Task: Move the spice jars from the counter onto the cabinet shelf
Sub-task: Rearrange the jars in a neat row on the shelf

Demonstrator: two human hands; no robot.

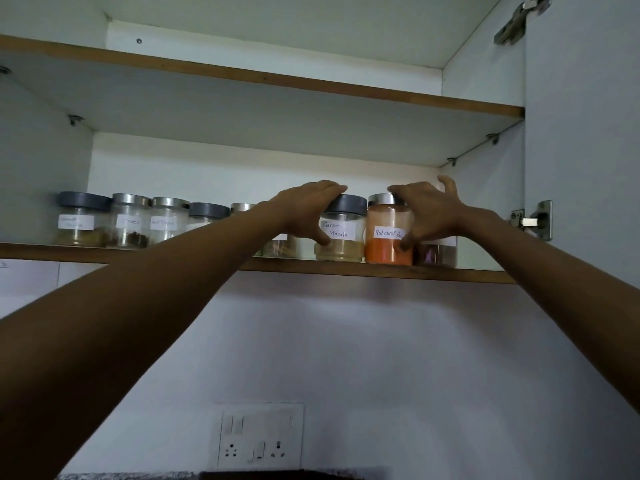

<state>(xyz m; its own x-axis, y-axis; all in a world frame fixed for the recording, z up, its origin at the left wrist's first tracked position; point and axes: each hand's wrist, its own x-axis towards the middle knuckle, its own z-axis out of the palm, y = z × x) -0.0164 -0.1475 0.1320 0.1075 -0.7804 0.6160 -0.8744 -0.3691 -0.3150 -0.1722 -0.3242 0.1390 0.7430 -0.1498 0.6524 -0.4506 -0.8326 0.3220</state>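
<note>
On the cabinet shelf (381, 271) the Garam Masala jar (341, 242) is gripped by the left hand (308, 209) and the red chilli jar (386, 249) by the right hand (433, 213), a row of jars (131, 221) is already shelved alongside, and what remains on the counter cannot be seen.

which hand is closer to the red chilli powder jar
Right. The right hand grips the red chilli powder jar itself, fingers over its lid and thumb on its front. The left hand holds the Garam Masala jar, next to it on the left.
</note>
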